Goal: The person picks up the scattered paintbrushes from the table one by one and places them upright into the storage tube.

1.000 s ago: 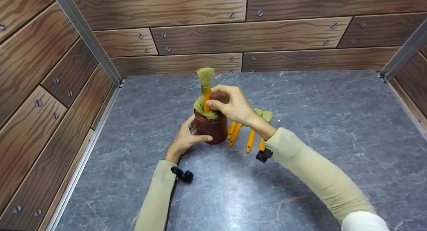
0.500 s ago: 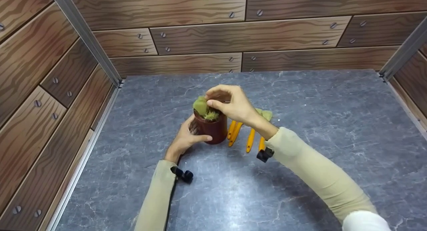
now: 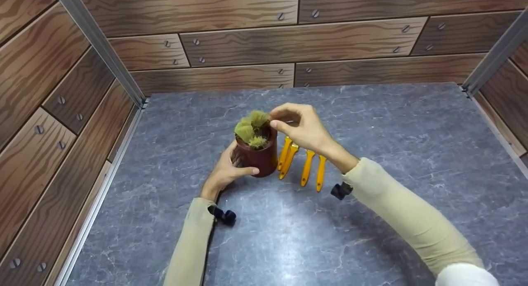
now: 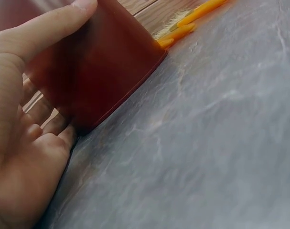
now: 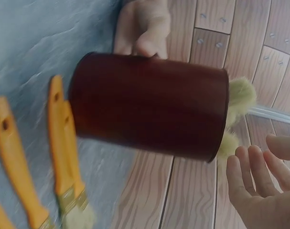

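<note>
A dark reddish-brown cylindrical cup (image 3: 260, 160) stands on the table, and my left hand (image 3: 225, 170) holds it from the left with the thumb across its front. Greenish-yellow bristles of several paintbrushes (image 3: 245, 131) stick up over its rim; their handles are hidden inside. Just right of these bristles is my right hand (image 3: 307, 127), fingers loosely bent and nothing held between them. In the right wrist view, the right hand (image 5: 262, 183) appears beside the bristle tips (image 5: 240, 98). To the right of the cup lie several orange-handled paintbrushes (image 3: 307, 168), their bristles partly behind my right hand.
The grey marbled table (image 3: 396, 145) extends around the cup on all sides. Wood-patterned walls (image 3: 239, 42) with metal corner posts (image 3: 103, 55) border it at the back and sides.
The paintbrush that my right hand pinched upright has dropped into the cup among the others. The right hand has let go of it and moved right. My left hand stays on the cup.
</note>
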Motion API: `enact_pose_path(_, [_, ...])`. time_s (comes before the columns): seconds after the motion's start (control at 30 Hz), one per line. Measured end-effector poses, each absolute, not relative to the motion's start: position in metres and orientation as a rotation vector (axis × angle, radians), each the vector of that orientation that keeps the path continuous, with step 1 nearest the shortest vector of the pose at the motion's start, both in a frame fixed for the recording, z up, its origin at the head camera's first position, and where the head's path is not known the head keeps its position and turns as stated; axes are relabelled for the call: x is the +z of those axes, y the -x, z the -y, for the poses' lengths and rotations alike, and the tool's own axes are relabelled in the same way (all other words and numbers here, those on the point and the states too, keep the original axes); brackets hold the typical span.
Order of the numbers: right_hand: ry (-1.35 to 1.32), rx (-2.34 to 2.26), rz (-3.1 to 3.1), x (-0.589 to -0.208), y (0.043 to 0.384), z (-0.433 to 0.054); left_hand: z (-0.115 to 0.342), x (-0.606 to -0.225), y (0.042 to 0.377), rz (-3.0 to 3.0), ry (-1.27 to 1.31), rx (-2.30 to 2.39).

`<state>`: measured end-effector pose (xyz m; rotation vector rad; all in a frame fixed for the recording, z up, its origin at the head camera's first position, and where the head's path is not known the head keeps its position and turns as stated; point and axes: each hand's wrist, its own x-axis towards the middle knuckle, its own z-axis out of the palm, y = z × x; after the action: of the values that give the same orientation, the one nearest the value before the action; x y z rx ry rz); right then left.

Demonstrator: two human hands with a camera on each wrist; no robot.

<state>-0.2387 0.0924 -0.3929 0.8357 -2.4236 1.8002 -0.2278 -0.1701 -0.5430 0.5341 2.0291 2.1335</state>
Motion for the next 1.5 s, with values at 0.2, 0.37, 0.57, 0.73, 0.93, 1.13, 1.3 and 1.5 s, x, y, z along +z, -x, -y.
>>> enact_pose_path(0.2, [-0.777,1.713,2.481,-0.404,0.237,-0.113,0.164,-0.541,0.226,-2.132,-0.490,2.113])
enact_pose_path(0.37, [-0.709,1.678,2.539,-0.420,0.233,-0.129,0.156,-0.540,0.224,-2.222,-0.425,2.096])
enact_pose_path(0.57, [-0.625,1.536,2.648,-0.438,0.229,-0.141,0.155,-0.540,0.222,-2.281,-0.374,2.084])
enact_pose_path(0.73, [-0.587,1.423,2.753,-0.453,0.226,-0.151,0.157,-0.540,0.223,-2.269,-0.401,2.078])
enact_pose_path(0.93, [-0.557,1.307,2.821,-0.478,0.222,-0.166,0.159,-0.541,0.223,-2.258,-0.428,2.067])
enact_pose_path(1.13, [-0.428,1.241,2.937,-0.492,0.219,-0.178,0.163,-0.543,0.222,-2.206,-0.428,2.068])
enact_pose_path(1.3, [-0.383,1.181,2.980,-0.493,0.219,-0.183,0.164,-0.542,0.222,-2.192,-0.442,2.072])
enact_pose_path(1.5, [-0.353,1.136,3.050,-0.493,0.221,-0.189,0.163,-0.542,0.223,-2.157,-0.466,2.086])
